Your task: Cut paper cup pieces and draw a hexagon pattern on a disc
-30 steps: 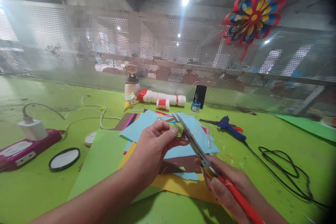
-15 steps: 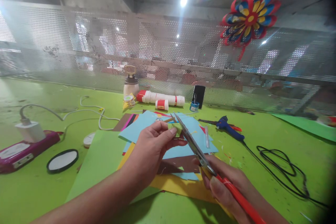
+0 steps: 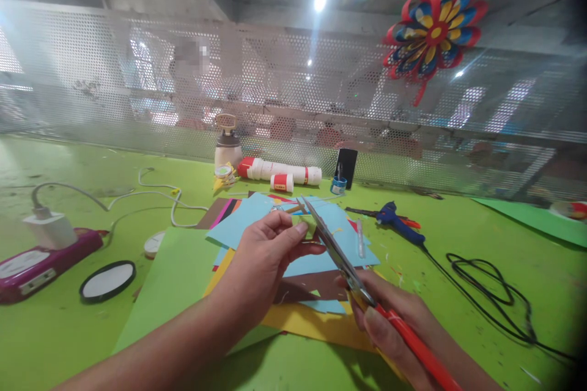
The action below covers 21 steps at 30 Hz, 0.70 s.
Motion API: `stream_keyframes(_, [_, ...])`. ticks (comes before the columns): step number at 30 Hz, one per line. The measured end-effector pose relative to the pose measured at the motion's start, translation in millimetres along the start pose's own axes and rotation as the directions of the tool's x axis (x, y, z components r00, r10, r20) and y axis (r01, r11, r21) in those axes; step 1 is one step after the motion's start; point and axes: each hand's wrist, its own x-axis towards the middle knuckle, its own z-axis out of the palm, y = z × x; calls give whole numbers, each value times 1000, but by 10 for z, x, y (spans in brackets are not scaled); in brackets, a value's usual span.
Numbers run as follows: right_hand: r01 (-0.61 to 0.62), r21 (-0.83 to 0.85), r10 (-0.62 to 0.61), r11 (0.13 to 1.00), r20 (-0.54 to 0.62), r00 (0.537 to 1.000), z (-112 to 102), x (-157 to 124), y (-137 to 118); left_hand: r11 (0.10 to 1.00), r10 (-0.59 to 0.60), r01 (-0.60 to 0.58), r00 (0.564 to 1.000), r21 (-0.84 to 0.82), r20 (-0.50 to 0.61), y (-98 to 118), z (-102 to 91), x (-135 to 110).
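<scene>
Between the thumb and fingers of my left hand (image 3: 275,247) is pinched a small piece of green paper (image 3: 310,227). My right hand (image 3: 389,311) grips a pair of scissors (image 3: 339,256) with red and yellow handles. The blades point up and away, slightly parted at the tips, and lie right at the right edge of the green piece. Whether they touch it I cannot tell. Beneath both hands are overlapping sheets: light blue paper (image 3: 238,223), brown paper (image 3: 298,290) and yellow paper (image 3: 316,327). A light green sheet (image 3: 160,281) lies by my left forearm.
To the right lies a blue glue gun (image 3: 397,223) with a coiled black cord (image 3: 495,293). A purple power strip (image 3: 50,269) and a black-rimmed disc (image 3: 107,281) are at left. Stacked paper cups (image 3: 284,172), a spray bottle (image 3: 228,149) and a phone (image 3: 347,168) stand behind.
Both hands, the green piece and the scissors look almost the same as before. The whole view has shifted very slightly.
</scene>
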Motion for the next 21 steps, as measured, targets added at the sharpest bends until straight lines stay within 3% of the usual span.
stream_keyframes(21, [-15,0,15,1000,2,1000,-1,0,8,1000,11,-11,1000,-11,-22,6,12,-5])
